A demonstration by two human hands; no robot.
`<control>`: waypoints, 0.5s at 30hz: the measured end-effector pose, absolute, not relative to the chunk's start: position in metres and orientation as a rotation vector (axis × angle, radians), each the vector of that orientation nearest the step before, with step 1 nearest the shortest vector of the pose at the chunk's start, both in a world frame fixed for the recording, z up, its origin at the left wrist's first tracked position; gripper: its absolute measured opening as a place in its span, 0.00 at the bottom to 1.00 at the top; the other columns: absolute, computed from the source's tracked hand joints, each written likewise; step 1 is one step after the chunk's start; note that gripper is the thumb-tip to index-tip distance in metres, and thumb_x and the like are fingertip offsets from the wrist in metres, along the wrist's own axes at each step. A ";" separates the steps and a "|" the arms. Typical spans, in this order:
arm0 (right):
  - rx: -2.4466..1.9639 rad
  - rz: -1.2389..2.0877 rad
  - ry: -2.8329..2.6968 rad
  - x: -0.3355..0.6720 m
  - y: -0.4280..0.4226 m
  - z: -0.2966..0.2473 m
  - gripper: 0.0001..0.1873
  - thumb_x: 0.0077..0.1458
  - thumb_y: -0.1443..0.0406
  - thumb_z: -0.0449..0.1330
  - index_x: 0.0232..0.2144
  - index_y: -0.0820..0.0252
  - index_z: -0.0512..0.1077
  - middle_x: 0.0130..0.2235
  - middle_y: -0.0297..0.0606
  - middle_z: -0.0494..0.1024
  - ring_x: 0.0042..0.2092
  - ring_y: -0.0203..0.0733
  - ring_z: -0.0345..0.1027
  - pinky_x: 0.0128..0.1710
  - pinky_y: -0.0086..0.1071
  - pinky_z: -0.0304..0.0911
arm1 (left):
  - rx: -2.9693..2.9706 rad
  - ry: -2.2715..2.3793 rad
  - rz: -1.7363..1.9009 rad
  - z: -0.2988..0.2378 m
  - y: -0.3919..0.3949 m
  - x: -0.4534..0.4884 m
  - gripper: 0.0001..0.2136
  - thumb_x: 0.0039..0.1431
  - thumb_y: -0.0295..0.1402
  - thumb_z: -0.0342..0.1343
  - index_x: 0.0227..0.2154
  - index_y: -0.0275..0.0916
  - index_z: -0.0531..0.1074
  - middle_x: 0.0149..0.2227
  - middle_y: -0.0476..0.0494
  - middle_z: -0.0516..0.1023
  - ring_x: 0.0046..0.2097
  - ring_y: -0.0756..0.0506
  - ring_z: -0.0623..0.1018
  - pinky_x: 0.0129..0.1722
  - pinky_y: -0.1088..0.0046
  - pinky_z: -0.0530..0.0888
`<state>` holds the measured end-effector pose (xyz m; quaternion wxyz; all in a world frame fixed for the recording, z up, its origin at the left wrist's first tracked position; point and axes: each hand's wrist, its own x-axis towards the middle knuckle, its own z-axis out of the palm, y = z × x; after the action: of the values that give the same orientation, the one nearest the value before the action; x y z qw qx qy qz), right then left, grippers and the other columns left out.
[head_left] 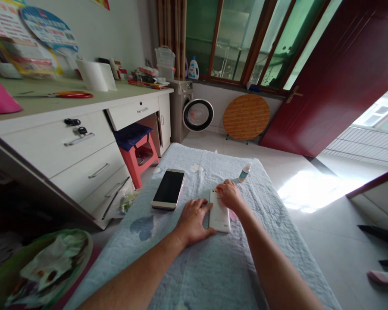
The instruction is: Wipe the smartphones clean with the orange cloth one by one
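The white phone (219, 218) is best braced by the spread left hand (194, 220), its far end lightly pressed by the curled right hand (229, 194) (grip unclear).

On cloth (213, 275): first phone (219, 219), left hand (195, 221) at left edge, right hand (228, 194) on far end; second phone (168, 187) leftward; bottle (245, 172) beyond, right.

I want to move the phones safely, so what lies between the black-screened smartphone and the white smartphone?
The left hand and some quilted cloth; the head view shows this.
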<state>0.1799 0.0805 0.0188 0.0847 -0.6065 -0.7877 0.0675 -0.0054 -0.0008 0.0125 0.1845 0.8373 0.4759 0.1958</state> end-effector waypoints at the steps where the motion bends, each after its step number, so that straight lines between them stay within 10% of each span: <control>1: -1.806 0.220 -2.349 0.177 0.082 0.018 0.15 0.59 0.69 0.49 0.35 0.59 0.77 0.36 0.41 0.71 0.41 0.40 0.62 0.44 0.30 0.52 | 2.357 1.345 0.548 0.013 -0.001 -0.005 0.33 0.40 0.48 0.65 0.52 0.45 0.68 0.51 0.42 0.68 0.50 0.35 0.68 0.53 0.57 0.64; 15: -1.901 0.187 -2.329 0.178 0.077 0.022 0.16 0.61 0.65 0.49 0.37 0.56 0.77 0.39 0.42 0.71 0.42 0.42 0.60 0.42 0.32 0.52 | 2.366 1.363 0.542 0.012 -0.001 -0.005 0.34 0.41 0.49 0.65 0.53 0.44 0.68 0.51 0.42 0.68 0.50 0.36 0.68 0.54 0.59 0.64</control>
<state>0.1780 0.0766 0.0220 0.0649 -0.6297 -0.7716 0.0619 -0.0052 -0.0008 0.0118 0.1777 0.8364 0.4818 0.1916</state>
